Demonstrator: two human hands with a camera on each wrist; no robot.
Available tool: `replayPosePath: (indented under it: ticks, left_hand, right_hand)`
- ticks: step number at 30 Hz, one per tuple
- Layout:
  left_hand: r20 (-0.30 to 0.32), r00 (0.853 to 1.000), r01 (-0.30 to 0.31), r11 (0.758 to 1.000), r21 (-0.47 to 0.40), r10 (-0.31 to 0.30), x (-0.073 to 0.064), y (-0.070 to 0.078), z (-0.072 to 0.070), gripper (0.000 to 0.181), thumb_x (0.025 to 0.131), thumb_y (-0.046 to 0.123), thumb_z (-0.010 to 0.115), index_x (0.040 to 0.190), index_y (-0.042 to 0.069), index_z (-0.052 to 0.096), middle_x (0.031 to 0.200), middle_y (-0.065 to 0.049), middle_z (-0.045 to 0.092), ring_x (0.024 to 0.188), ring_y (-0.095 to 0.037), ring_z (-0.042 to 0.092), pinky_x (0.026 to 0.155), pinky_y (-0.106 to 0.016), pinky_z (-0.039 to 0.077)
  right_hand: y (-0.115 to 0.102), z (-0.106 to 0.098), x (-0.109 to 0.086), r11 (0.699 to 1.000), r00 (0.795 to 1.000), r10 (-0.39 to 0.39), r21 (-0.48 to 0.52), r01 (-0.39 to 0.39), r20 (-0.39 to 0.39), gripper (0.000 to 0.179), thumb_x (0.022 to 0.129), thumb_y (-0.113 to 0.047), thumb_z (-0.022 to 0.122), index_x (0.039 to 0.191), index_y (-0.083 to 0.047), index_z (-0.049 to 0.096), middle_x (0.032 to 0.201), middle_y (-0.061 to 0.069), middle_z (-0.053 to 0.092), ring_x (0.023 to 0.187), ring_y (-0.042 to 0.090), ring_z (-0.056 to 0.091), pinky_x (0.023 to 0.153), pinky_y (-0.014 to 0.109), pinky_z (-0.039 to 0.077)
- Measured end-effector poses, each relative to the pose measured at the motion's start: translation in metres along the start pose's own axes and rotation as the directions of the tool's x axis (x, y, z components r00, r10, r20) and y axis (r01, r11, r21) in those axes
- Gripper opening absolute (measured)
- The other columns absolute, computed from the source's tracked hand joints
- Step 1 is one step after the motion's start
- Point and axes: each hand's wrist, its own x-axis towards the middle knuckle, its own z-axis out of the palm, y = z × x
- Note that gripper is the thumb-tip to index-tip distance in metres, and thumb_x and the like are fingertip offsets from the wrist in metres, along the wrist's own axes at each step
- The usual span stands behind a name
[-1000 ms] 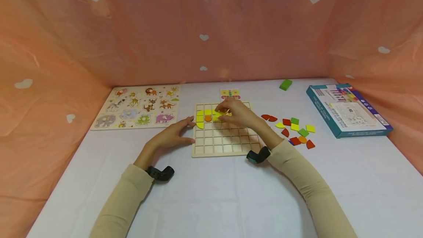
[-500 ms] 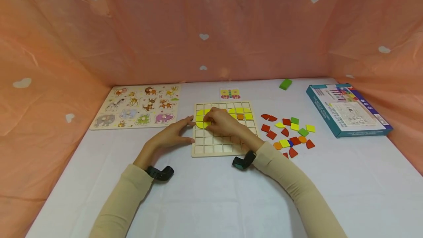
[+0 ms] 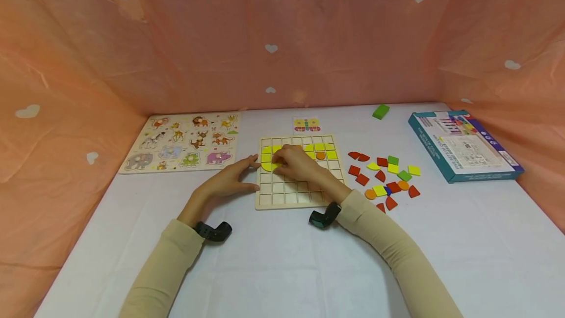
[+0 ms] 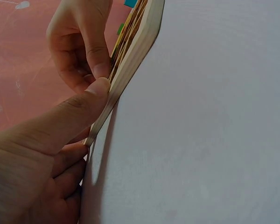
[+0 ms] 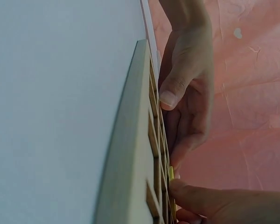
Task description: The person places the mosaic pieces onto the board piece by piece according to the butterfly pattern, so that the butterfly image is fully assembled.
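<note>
A wooden grid board [image 3: 287,199] lies mid-table, with yellow pieces and an orange disc [image 3: 320,155] in its upper rows. My left hand [image 3: 227,179] rests against the board's left edge, thumb and fingers spread apart; its thumb [image 4: 91,95] shows on the rim in the left wrist view. Over the upper left cells, my right hand [image 3: 300,165] has thumb and fingertips together at a yellow piece [image 3: 267,166], a quarter-round by its look. In the right wrist view a yellow piece [image 5: 171,173] shows beside those fingertips. The fingers partly hide the cells below.
Loose red, yellow, green and orange pieces [image 3: 362,179] lie right of the board. A small pattern card [image 3: 306,125] sits behind it. Farther out are an animal peg puzzle [image 3: 187,144] at left, a teal box [image 3: 468,146] at right and a green block [image 3: 381,111].
My right hand has moved left across the board, uncovering the yellow pieces and orange disc on the right side and loose pieces beyond. The left hand stays at the edge.
</note>
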Motion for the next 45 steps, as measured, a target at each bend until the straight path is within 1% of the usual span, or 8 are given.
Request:
replayPosePath:
  ticks: [4,10,15,21,25,30,37,45]
  left_hand:
    - [0.001,1.0,0.016,1.0,0.0,-0.016,0.001,0.0,0.0,0.065,0.083,0.034,0.071,0.136,0.007,0.045,0.154,-0.005,0.021,0.142,-0.024,0.014,0.115,-0.044,0.014]
    - [-0.001,1.0,-0.005,1.0,-0.007,0.005,0.002,-0.002,0.001,0.067,0.082,0.034,0.071,0.137,0.006,0.045,0.154,-0.007,0.021,0.142,-0.026,0.014,0.115,-0.045,0.014]
    - [-0.005,1.0,0.017,1.0,-0.016,-0.017,0.002,-0.003,0.001,0.068,0.082,0.033,0.072,0.138,0.006,0.044,0.154,-0.005,0.02,0.142,-0.024,0.013,0.115,-0.043,0.014]
    - [0.0,0.999,0.037,0.999,-0.017,-0.037,0.003,-0.004,0.002,0.068,0.082,0.033,0.071,0.139,0.008,0.043,0.155,-0.002,0.019,0.143,-0.023,0.012,0.115,-0.043,0.013]
    - [0.0,0.999,0.037,0.999,-0.012,-0.037,0.003,-0.003,0.002,0.068,0.083,0.034,0.071,0.139,0.009,0.043,0.155,-0.002,0.02,0.143,-0.022,0.012,0.115,-0.043,0.014]
    - [-0.006,0.999,0.035,0.999,-0.002,-0.035,0.002,-0.003,0.002,0.069,0.082,0.035,0.071,0.139,0.009,0.043,0.155,-0.003,0.02,0.143,-0.023,0.013,0.115,-0.044,0.014]
    - [-0.002,0.998,0.059,0.998,-0.021,-0.059,0.002,-0.004,0.004,0.069,0.082,0.036,0.071,0.139,0.01,0.043,0.155,-0.001,0.019,0.143,-0.021,0.012,0.115,-0.043,0.013]
    - [-0.01,0.999,0.038,0.999,-0.014,-0.038,0.001,-0.003,0.001,0.068,0.082,0.034,0.071,0.138,0.008,0.044,0.155,-0.003,0.02,0.143,-0.023,0.013,0.115,-0.043,0.014]
  right_hand:
    - [0.0,-0.008,-0.002,0.999,1.0,-0.008,0.044,0.009,-0.025,0.025,0.084,-0.019,0.07,0.103,-0.002,0.068,0.096,0.008,0.064,0.09,0.018,0.058,0.08,0.028,0.049]
    - [0.012,-0.045,-0.025,0.987,0.994,-0.013,0.156,0.03,-0.108,0.024,0.084,-0.012,0.069,0.104,0.002,0.066,0.101,0.014,0.065,0.09,0.025,0.059,0.082,0.037,0.051]
    - [0.034,-0.081,-0.063,0.985,0.99,0.062,0.17,-0.041,-0.123,0.027,0.084,-0.008,0.069,0.108,0.002,0.063,0.106,0.016,0.063,0.096,0.027,0.059,0.088,0.042,0.049]
    - [0.068,-0.113,-0.124,0.977,0.969,0.19,0.124,-0.172,-0.159,0.029,0.084,-0.006,0.068,0.112,0.001,0.062,0.109,0.016,0.062,0.1,0.032,0.057,0.088,0.049,0.049]
    - [0.089,-0.118,-0.162,0.959,0.949,0.281,0.082,-0.272,-0.143,0.029,0.085,-0.007,0.067,0.112,0.001,0.061,0.108,0.017,0.061,0.098,0.03,0.057,0.084,0.044,0.051]
    - [0.106,-0.116,-0.194,0.928,0.922,0.371,0.086,-0.363,-0.11,0.028,0.085,-0.008,0.068,0.109,0.003,0.063,0.103,0.016,0.062,0.093,0.029,0.057,0.075,0.017,0.049]
    - [0.123,-0.111,-0.205,0.883,0.884,0.466,0.097,-0.46,-0.046,0.031,0.084,-0.014,0.07,0.11,0.002,0.063,0.103,0.014,0.06,0.091,0.026,0.052,0.071,0.015,0.044]
    - [0.127,-0.109,-0.204,0.882,0.882,0.469,0.075,-0.465,-0.045,0.03,0.083,-0.016,0.071,0.108,-0.001,0.064,0.098,0.011,0.061,0.086,0.023,0.052,0.069,0.015,0.045]
